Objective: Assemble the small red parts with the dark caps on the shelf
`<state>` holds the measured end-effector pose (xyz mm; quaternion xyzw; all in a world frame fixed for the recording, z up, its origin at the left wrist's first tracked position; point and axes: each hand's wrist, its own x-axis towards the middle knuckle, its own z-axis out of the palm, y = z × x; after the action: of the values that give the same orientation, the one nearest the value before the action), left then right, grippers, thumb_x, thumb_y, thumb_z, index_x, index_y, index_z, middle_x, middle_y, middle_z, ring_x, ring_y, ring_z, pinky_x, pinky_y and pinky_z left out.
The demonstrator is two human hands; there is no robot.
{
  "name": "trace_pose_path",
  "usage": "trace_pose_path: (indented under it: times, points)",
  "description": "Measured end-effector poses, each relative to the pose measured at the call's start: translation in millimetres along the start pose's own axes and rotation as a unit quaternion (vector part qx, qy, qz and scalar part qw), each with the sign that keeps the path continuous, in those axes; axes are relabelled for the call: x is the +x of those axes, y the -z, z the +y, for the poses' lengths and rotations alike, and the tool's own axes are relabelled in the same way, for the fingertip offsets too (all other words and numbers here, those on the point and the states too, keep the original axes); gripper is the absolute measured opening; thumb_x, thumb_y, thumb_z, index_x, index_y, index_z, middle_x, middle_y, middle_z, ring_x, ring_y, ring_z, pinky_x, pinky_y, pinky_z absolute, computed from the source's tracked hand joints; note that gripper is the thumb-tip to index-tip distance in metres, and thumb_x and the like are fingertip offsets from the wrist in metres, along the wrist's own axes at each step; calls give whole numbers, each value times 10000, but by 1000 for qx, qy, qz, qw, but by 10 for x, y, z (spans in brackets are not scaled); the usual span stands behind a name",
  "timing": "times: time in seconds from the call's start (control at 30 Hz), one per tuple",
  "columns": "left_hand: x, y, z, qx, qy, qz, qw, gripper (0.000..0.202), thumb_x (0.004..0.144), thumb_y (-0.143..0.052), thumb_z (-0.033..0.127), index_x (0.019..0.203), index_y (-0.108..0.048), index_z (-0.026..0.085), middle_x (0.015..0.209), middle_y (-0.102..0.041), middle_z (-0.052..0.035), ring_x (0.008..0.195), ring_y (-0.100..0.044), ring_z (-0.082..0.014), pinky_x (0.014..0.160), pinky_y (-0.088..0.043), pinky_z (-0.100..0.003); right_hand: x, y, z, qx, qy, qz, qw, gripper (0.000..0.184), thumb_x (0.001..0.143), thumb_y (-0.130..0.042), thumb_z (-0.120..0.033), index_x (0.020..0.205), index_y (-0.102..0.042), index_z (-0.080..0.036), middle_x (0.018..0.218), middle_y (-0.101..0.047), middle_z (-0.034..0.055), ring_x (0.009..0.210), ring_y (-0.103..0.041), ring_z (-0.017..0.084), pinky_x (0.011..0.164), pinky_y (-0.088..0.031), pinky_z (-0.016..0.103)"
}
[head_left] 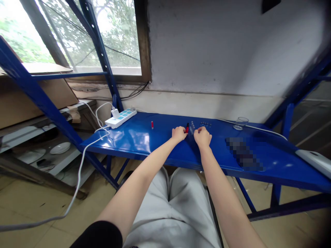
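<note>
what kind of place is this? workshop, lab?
Likely a makeshift workshop or storeroom bench: a blue metal shelf rack used as a table, a power strip on it, cardboard and dishes on nearby shelving by a window.

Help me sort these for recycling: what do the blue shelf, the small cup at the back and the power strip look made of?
Blue shelf: probably painted sheet metal, since its glossy surface mirrors the window light. Small cup: clear glass or hard plastic, see-through; the view cannot settle which. Power strip: white moulded plastic with pale blue socket faces, smooth with a slight sheen.
</note>
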<state>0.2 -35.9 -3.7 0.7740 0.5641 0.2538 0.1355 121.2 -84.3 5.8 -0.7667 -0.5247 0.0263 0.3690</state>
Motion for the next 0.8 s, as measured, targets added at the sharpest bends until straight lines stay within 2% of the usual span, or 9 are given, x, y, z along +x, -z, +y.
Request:
trace_pose_path:
  times: [0.13,0.23,0.37,0.47,0.57,0.67,0.8]
  points:
    - [-11,19,3,27,9,-16,999,205,718,-630,396,762,-639,196,863,-672,-57,898,-594,-236,808,-391,-356,1,-10,4,22,17,31,999,134,749,-422,-228,802,-534,-178,773,-635,82,742,-565,220,770,-330,360]
    - [-41,156,-33,69,-37,1,997,304,691,-653,442,847,-611,185,921,-656,-65,938,-571,-246,827,-369,-370,-7,-16,3,49,36,69,996,131,752,-406,-228,795,-520,-179,751,-627,74,716,-554,214,755,-331,352]
    - [-70,570,-175,157,-118,90,976,303,791,-556,395,991,-547,169,1018,-614,-93,992,-525,-250,853,-327,-386,-39,-2,-27,104,94,140,980,169,795,-353,-247,834,-501,-175,753,-615,76,716,-546,208,744,-331,345]
    - [-66,946,-363,227,-121,153,954,322,861,-436,339,1109,-497,143,1105,-564,-146,1048,-482,-274,867,-299,-405,-67,-3,-55,139,147,167,965,188,836,-323,-276,844,-484,-180,727,-591,67,708,-538,198,740,-334,338]
    - [-63,1210,-603,282,-103,170,939,333,886,-359,308,1135,-491,130,1143,-534,-174,1062,-466,-294,857,-295,-412,-85,-33,-67,161,187,179,952,193,853,-324,-297,851,-480,-183,730,-577,58,696,-523,183,755,-338,334]
    - [-84,1287,-838,315,-77,135,936,346,900,-310,311,1092,-521,115,1088,-557,-183,1049,-476,-298,843,-307,-403,-95,-66,-66,162,200,171,951,221,861,-318,-319,878,-490,-180,751,-573,62,711,-512,183,751,-344,330]
    - [-121,1193,-1049,324,-41,92,941,390,919,-246,325,1036,-547,107,1015,-597,-181,1002,-519,-281,823,-334,-374,-120,-53,-74,130,189,129,965,270,873,-290,-332,929,-501,-172,830,-582,91,787,-512,199,754,-347,324]
